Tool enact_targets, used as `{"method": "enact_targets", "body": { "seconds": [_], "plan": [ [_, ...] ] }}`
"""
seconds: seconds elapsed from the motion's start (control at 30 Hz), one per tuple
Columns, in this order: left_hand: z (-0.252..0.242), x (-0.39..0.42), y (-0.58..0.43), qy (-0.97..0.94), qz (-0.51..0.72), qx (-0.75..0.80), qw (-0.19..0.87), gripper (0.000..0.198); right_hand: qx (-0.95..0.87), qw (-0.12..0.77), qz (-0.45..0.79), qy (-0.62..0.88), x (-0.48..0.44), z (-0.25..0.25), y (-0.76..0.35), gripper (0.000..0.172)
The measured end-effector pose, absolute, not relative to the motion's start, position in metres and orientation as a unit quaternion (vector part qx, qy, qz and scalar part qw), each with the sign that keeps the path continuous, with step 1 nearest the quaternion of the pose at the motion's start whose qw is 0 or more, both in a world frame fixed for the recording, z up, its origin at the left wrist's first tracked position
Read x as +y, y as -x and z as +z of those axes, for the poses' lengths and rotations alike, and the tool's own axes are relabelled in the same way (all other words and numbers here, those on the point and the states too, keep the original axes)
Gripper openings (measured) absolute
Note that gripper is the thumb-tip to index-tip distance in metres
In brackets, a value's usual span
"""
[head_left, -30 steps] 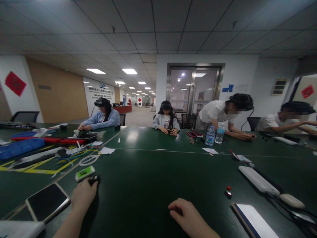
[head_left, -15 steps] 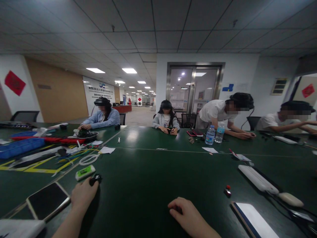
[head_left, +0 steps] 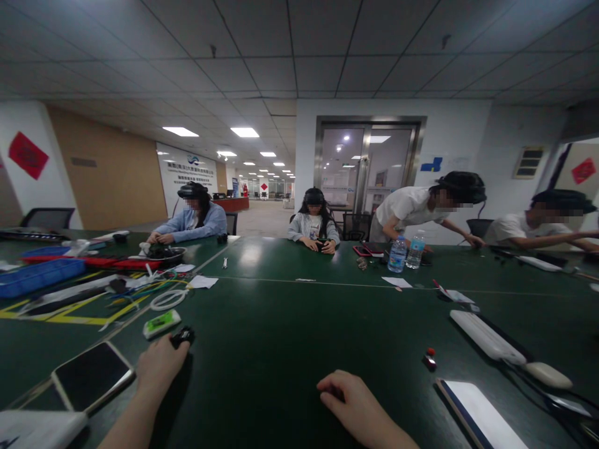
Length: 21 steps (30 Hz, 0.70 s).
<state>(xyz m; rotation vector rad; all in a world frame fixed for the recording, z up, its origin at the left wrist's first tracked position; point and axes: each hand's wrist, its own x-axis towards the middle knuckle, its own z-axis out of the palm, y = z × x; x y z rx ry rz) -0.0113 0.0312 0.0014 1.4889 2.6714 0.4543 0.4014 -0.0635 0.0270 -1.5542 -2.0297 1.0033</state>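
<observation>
My left hand (head_left: 161, 362) reaches over the green table and is closed around a small, shiny black object (head_left: 182, 337), whose kind I cannot make out. Just behind that hand lies a white and green case-like item (head_left: 161, 323). A phone with a dark screen (head_left: 93, 376) lies left of my left wrist. My right hand (head_left: 352, 399) rests on the table near the front, fingers loosely curled, thumb slightly apart, nothing visible in it. Nearest on its right are a small red and silver item (head_left: 430, 359) and a light-topped flat device (head_left: 482, 411).
Cables (head_left: 168, 300), a blue tray (head_left: 42, 277) and tools crowd the left. A long white device (head_left: 488, 338) lies to the right. Water bottles (head_left: 397, 254) stand farther back. Several people in headsets sit or lean along the far edge of the table (head_left: 271, 324).
My left hand has shifted very slightly right with the black object; my right hand stays put. Across the table, the leaning person's arm has stretched out to the right.
</observation>
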Motion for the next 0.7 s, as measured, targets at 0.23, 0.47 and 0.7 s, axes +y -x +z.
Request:
{"method": "enact_targets", "body": {
  "seconds": [0.23,0.47,0.7],
  "plan": [
    [-0.002,0.030,0.011,-0.484,0.149,0.862,-0.013,0.048,-0.737,0.202,0.339,0.549,-0.062,0.025,-0.399,0.023],
    [0.002,0.029,0.008,-0.466,0.169,0.869,-0.005,0.052,-0.732,0.201,0.348,0.550,-0.062,0.024,-0.401,0.023],
    [0.010,0.023,-0.035,-0.595,0.179,0.782,0.051,0.049,-0.727,0.217,0.361,0.542,-0.062,0.021,-0.402,0.025]
  ]
}}
